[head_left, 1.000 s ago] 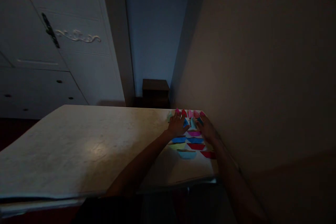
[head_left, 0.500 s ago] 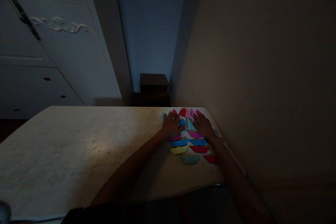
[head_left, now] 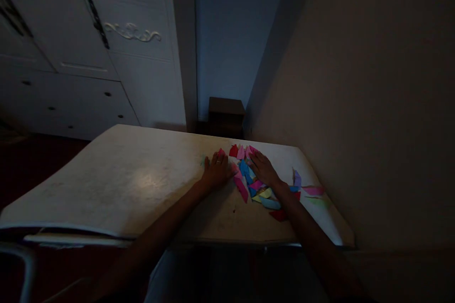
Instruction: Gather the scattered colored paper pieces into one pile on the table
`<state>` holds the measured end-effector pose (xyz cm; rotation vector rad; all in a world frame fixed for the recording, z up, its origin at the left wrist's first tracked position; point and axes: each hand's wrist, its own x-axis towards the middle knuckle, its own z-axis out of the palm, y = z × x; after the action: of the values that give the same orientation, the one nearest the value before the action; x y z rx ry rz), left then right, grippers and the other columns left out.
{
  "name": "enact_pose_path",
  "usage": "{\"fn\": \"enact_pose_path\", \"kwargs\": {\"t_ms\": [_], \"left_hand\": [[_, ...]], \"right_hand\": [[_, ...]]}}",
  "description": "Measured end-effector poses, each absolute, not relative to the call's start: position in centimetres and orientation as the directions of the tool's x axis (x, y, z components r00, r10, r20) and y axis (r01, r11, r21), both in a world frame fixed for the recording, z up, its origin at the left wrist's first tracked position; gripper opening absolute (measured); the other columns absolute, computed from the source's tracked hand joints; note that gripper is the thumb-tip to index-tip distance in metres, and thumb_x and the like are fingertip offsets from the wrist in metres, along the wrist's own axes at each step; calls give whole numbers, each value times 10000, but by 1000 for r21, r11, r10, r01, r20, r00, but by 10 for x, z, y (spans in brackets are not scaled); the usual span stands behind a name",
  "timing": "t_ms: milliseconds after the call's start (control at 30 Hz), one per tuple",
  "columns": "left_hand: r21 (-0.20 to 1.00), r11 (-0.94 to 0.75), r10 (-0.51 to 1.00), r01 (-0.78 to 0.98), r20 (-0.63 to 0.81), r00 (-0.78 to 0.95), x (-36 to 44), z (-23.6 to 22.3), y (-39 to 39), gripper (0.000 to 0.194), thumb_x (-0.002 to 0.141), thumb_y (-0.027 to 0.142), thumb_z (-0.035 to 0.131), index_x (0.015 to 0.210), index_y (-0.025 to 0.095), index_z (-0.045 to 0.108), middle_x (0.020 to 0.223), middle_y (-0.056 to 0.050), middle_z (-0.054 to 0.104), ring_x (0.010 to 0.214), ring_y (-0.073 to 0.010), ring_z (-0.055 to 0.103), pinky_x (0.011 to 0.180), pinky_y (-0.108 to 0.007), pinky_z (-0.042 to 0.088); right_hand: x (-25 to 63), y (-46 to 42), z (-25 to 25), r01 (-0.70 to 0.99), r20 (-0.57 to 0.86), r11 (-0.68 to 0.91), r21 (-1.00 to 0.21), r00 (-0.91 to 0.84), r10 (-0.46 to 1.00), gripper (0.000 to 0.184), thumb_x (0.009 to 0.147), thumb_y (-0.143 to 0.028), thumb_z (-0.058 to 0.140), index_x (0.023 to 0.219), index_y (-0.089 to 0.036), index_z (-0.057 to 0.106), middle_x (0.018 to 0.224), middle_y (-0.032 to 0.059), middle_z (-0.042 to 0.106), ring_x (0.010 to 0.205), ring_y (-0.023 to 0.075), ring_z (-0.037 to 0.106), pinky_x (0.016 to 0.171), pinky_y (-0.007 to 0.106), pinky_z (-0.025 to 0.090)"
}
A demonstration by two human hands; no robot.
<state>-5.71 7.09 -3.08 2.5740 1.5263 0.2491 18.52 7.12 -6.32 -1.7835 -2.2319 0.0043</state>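
Observation:
Several small folded paper boats (head_left: pixel 256 185) in pink, blue, red, yellow and light blue lie in a loose heap near the far right corner of a pale table (head_left: pixel 142 184). My left hand (head_left: pixel 216 171) rests flat on the table at the heap's left edge, fingers stretched out over a pink boat. My right hand (head_left: pixel 262 169) lies flat on top of the heap, fingers spread toward the red and pink boats at the back. Neither hand grips anything. A few stray boats (head_left: pixel 313 190) lie to the right of my right forearm.
A brown wall (head_left: pixel 373 104) runs along the table's right side. White cabinets with drawers (head_left: pixel 88 80) stand at the back left. A small dark wooden stand (head_left: pixel 225 113) sits beyond the table in a narrow gap. The room is dim.
The boats lay in neat rows between my hands; now they are pushed together into a jumbled heap. Both hands have drawn closer together and toward me. The camera has swung.

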Motion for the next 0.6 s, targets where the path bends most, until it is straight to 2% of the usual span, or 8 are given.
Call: {"fn": "enact_pose_path", "kwargs": {"t_ms": [200, 333, 467, 600], "left_hand": [[154, -276, 961, 949, 50, 272, -135, -23, 49, 756, 919, 622, 283, 1439, 74, 328, 1495, -183, 302, 1409, -335, 199, 1097, -580, 194], [111, -135, 989, 985, 73, 127, -180, -18, 35, 743, 924, 588, 315, 1439, 53, 321, 1486, -206, 305, 1397, -351, 220, 1073, -596, 231], [99, -22, 991, 995, 131, 9, -214, -18, 21, 730, 918, 548, 367, 1433, 33, 322, 1489, -227, 283, 1375, -402, 234, 1018, -646, 268], [119, 18, 961, 993, 274, -50, -240, -25, 10, 715, 917, 503, 390, 1446, 31, 293, 1480, -253, 284, 1355, -417, 269, 1007, -638, 283]], "right_hand": [[132, 82, -49, 871, 242, 405, -278, -344, 907, 663, 977, -541, 153, 1344, -128, 520, 1440, 123, 420, 1393, 242, 279, 1150, 465, 197], [110, 76, -31, 824, 285, 441, -357, -353, 891, 615, 979, -537, 187, 1418, -180, 428, 1474, 91, 373, 1401, 222, 262, 1159, 483, 154], [108, 47, -16, 797, 285, 474, -375, -387, 877, 596, 978, -541, 201, 1453, -221, 368, 1512, 53, 302, 1418, 209, 218, 1165, 479, 140], [130, -3, -22, 830, 234, 416, -372, -350, 907, 597, 963, -556, 238, 1444, -234, 386, 1523, 38, 274, 1421, 221, 206, 1160, 477, 186]]}}
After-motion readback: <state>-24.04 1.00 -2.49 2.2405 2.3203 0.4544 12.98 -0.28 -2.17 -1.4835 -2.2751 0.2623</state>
